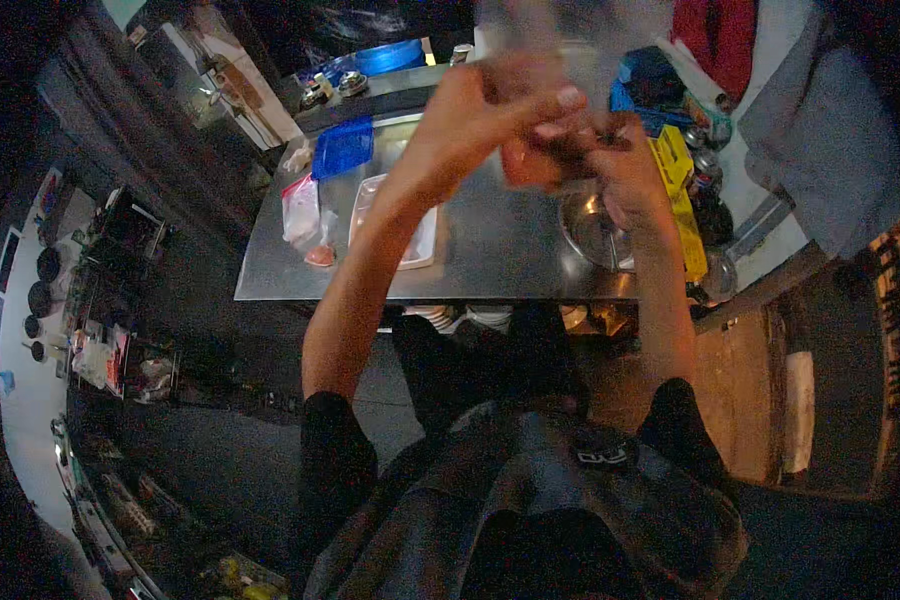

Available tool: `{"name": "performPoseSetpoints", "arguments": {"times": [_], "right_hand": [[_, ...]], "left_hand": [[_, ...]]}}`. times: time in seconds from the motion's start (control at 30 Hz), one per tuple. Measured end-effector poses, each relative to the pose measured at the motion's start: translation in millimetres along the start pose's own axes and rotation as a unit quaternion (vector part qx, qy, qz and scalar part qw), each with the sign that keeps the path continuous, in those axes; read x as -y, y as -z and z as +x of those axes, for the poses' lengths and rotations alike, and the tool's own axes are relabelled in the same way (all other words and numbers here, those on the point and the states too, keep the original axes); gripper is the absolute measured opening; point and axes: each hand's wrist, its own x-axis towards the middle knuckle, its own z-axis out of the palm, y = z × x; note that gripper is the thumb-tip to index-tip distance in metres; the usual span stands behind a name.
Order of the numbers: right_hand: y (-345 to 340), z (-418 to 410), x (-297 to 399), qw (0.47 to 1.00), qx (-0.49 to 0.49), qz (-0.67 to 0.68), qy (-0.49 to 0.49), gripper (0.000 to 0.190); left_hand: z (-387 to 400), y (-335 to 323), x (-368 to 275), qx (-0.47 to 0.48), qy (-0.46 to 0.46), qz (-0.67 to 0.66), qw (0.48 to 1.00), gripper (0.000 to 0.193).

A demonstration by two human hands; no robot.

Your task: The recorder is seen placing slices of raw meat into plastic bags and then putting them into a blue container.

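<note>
Both my hands are raised over the far part of a steel worktop (495, 277), blurred by motion. My left hand (521, 97) is at a reddish-orange piece (529, 161), perhaps food in clear plastic; blur hides the exact grip. My right hand (622, 165) has bent fingers close to the piece's right side, above a round metal bowl (581, 225) with a utensil handle in it. Behind my left forearm lies a white plastic tray (420, 247). To its left are a clear bag with a red edge (300, 210) and a small pinkish piece (320, 256).
A blue plastic sheet or bag (343, 148) lies at the worktop's back left. Yellow packaging (682, 195) and several jars or cans (705, 165) line the right side. Stacked plates (431, 315) sit below the front edge. Shelving with goods (105, 352) stands at left.
</note>
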Motion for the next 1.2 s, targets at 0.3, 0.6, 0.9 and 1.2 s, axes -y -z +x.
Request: {"name": "performPoseSetpoints", "arguments": {"times": [0.3, 0.6, 0.9, 1.2], "right_hand": [[2, -20, 11, 0.986, 0.124, -0.11, -0.005, 0.021], [17, -9, 35, 0.957, 0.164, -0.231, -0.054, 0.026], [16, 9, 52, 0.992, 0.046, -0.106, 0.057, 0.024], [-8, 45, 116, 0.985, 0.12, -0.043, 0.119, 0.019]], "left_hand": [[-6, 3, -5, 0.063, 0.061, 0.023, 0.996, 0.027], [-5, 9, -13, 0.077, 0.072, 0.024, 0.994, 0.026], [-5, 0, -16, 0.026, 0.113, -0.042, 0.992, 0.027], [-10, 4, 4, 0.14, 0.152, 0.085, 0.975, 0.028]]}}
